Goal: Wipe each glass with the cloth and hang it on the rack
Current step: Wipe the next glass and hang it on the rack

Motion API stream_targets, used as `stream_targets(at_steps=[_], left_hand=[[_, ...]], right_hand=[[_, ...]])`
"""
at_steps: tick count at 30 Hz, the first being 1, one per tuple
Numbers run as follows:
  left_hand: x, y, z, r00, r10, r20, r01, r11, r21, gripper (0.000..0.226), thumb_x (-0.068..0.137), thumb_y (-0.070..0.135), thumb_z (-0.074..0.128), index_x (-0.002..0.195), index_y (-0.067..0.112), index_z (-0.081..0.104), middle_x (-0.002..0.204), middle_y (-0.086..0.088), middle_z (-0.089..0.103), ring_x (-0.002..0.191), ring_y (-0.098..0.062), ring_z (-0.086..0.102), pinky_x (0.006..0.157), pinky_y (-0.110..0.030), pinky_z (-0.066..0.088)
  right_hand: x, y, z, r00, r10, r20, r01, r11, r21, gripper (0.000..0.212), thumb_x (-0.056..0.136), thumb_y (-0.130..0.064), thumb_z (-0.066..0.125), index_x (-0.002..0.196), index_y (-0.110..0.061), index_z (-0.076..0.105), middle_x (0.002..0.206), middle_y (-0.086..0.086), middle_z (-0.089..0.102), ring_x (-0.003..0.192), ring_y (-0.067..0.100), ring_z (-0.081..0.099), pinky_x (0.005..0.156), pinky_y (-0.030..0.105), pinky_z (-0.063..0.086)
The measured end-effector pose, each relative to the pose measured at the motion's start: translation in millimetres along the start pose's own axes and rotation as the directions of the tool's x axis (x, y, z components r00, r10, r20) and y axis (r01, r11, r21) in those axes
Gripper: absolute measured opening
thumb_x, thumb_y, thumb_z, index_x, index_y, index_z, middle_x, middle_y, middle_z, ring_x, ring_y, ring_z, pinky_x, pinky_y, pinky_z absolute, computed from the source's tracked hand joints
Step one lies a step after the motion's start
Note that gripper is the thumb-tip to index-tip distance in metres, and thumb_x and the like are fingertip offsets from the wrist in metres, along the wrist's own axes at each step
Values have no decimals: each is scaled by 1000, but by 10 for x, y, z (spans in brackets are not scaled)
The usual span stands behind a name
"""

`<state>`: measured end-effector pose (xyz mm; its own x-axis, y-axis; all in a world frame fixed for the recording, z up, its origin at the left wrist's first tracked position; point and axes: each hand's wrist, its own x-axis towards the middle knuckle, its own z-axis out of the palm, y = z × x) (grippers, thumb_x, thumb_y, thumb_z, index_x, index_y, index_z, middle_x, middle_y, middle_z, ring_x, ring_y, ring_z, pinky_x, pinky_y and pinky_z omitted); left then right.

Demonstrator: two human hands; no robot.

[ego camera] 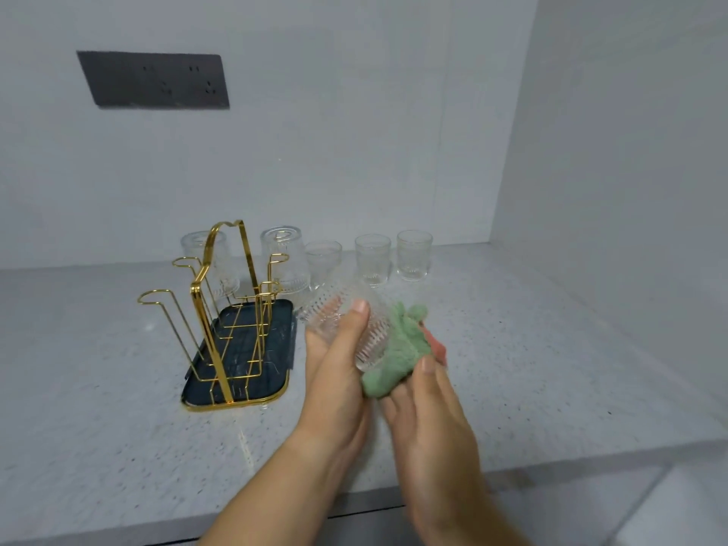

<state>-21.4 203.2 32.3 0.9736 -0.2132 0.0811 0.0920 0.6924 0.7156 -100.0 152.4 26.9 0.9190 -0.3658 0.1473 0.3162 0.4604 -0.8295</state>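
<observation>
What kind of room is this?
Probably a kitchen: there is a speckled grey stone counter, a gold wire glass rack and clear ribbed drinking glasses standing in a row.

Both bare forearms reach in from bottom edge, close side by side. Left hand [338, 372] tipped palm up, fingers curled round glass [342, 321], thumb on top, pointing up. Right hand [427, 411] just beside left hand, back of hand to camera. It holds cloth [398, 348] against glass, thumb pressed on cloth. Right fingers mostly hidden behind cloth.
</observation>
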Motion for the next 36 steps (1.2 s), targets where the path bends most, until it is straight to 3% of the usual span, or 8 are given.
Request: stream_targets(at_steps=[4,9,13,16,21,26,31,36], left_hand=[[-113,41,0,1000,17,7,-16,999,-36,84,88,40,79,151,-2,42,139,-31,63,129,-43,64,106,-53,55],[-293,-23,-23,986,108,128,-118,990,74,59,94,25,64,147,4,49,135,-18,69,127,-32,67,108,-41,54],[-289,28,-30,983,155,104,-169,975,144,57,84,26,69,137,15,52,109,-2,78,101,-18,76,80,-27,61],[-288,53,-24,983,149,105,-164,974,155,60,86,27,68,142,15,50,119,-5,75,112,-21,73,88,-30,61],[-330,-7,-37,976,170,138,-198,953,228,67,90,28,73,148,14,45,138,-9,69,131,-24,64,107,-36,52],[-374,-34,-26,982,173,73,-186,948,257,68,86,17,78,144,11,43,121,-5,75,111,-13,74,85,-19,58],[-239,40,-101,981,192,-17,-179,940,290,59,83,31,76,134,20,48,125,-4,72,118,-19,72,98,-37,60],[-323,2,-66,973,230,31,-228,920,319,63,86,23,80,138,15,46,125,-3,73,116,-12,72,90,-20,57]], right_hand=[[69,-92,92,999,17,41,-15,998,-56,58,87,-66,46,132,-34,62,135,-5,69,130,10,60,120,42,36],[209,-168,33,995,59,75,-62,997,43,56,101,-55,32,125,-18,68,124,4,75,120,13,68,114,38,41],[-39,63,133,991,83,109,-98,985,140,92,70,-76,70,142,-21,56,141,-3,65,136,7,54,125,38,26],[-31,-53,96,991,92,98,-105,986,130,65,89,-62,41,135,-21,59,135,0,69,132,11,59,121,37,33],[180,-311,7,991,108,79,-120,979,164,71,102,-60,20,143,-14,54,136,11,68,130,26,62,118,45,35],[186,-130,-67,977,198,84,-211,958,195,69,105,-59,16,145,-16,53,137,11,67,131,25,61,122,45,31],[-1,-73,-22,952,291,93,-302,943,142,68,94,-60,28,142,-19,54,136,6,68,132,19,60,123,41,30],[194,-238,-62,965,258,51,-263,941,213,64,106,-53,23,135,-10,60,127,14,72,120,25,69,110,42,44]])
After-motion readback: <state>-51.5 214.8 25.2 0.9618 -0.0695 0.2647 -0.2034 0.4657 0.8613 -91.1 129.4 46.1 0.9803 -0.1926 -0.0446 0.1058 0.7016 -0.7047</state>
